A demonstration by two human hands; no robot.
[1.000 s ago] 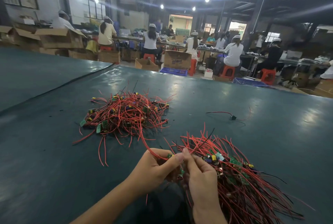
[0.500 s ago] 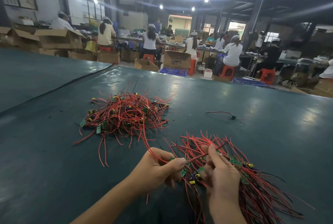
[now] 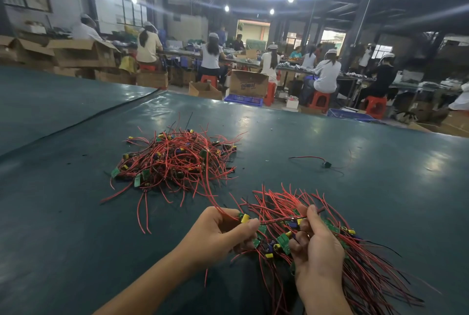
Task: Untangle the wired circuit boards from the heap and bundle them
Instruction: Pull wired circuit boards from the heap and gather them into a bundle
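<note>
A tangled heap of small green circuit boards with red and black wires lies on the dark green table, ahead and left of my hands. My left hand pinches one board with a yellow part; its red wire trails back toward the heap. My right hand grips a bundle of boards, their wires fanning out to the right and toward me, and its thumb and forefinger pinch a wire stretched across from the left hand's board.
A single board with a red wire lies alone on the table, far right of the heap. Beyond the table's far edge, several seated people work among cardboard boxes, red stools and blue crates.
My hands have drawn apart. The right hand moved to the right and took hold of a wire, which is now stretched between the two hands. The bundle shifted right with it.
</note>
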